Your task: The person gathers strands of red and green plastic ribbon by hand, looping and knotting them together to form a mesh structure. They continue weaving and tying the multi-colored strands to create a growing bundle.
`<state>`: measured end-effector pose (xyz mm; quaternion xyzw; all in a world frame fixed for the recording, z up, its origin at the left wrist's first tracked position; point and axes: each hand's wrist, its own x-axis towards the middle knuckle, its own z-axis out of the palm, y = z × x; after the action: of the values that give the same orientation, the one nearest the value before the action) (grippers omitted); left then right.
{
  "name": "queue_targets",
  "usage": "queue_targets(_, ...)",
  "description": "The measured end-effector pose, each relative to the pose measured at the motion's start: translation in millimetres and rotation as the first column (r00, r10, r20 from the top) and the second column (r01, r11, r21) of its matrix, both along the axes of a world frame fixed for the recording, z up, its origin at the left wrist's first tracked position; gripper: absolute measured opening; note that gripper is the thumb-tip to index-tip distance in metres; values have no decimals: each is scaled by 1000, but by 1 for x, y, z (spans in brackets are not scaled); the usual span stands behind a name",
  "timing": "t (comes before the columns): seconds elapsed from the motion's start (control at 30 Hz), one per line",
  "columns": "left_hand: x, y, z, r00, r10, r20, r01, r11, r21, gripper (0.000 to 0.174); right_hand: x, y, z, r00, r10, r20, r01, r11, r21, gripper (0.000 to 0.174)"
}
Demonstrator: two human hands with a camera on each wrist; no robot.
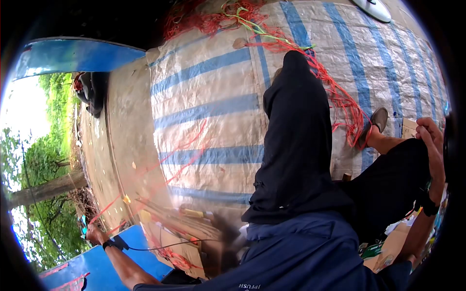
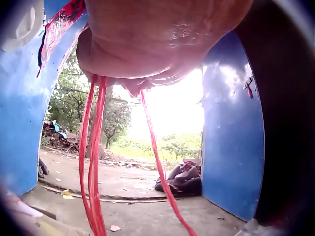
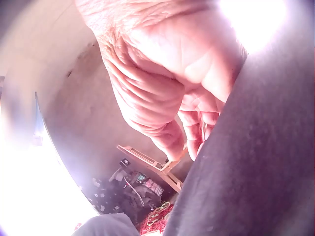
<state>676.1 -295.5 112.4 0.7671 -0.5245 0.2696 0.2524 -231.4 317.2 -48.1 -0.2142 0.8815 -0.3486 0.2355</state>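
Out at the far left of the head view, my left hand (image 1: 95, 234) is raised and grips strands of red plastic string. In the left wrist view the left hand (image 2: 162, 42) fills the top, and the red string (image 2: 97, 162) hangs from its curled fingers in several strands. My right hand (image 1: 433, 138) rests by the bent right knee with relaxed fingers. The right wrist view shows the right hand (image 3: 167, 78) with loosely bent fingers beside the dark trouser leg (image 3: 251, 162), no object visible in it.
A blue-striped woven sheet (image 1: 208, 106) covers the ground, with a red string tangle (image 1: 344, 106) across it. Flattened cardboard (image 1: 213, 252) lies near my left side. Blue door panels (image 2: 231, 128) flank the opening outside, where a dark bundle (image 2: 182, 179) sits. A wooden frame (image 3: 147, 160) stands beyond the right hand.
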Motion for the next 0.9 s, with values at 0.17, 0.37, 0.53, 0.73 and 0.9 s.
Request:
queue_targets(0.17, 18, 14, -40, 1000, -19, 12, 18, 999, 39, 38, -4, 7, 1, 1000, 22, 16, -22, 999, 32, 28)
queue_targets(0.37, -6, 41, -155, 836, -239, -493, 344, 929, 134, 27, 10, -2, 11, 998, -40, -53, 41, 999, 27, 22)
queue_targets(0.53, -134, 121, -247, 629, 145, -764, 536, 631, 561, 17, 18, -17, 31, 997, -61, 43, 60, 998, 7, 21)
queue_targets(0.73, -240, 245, -373, 831, 176, -527, 545, -73, 835, 16, 19, -16, 37, 999, -35, 12, 35, 999, -21, 18)
queue_targets(0.9, -144, 304, -446, 237, -680, -694, 483, -537, 692, 29, 18, -20, 57, 997, 15, -76, -16, 1000, -14, 17)
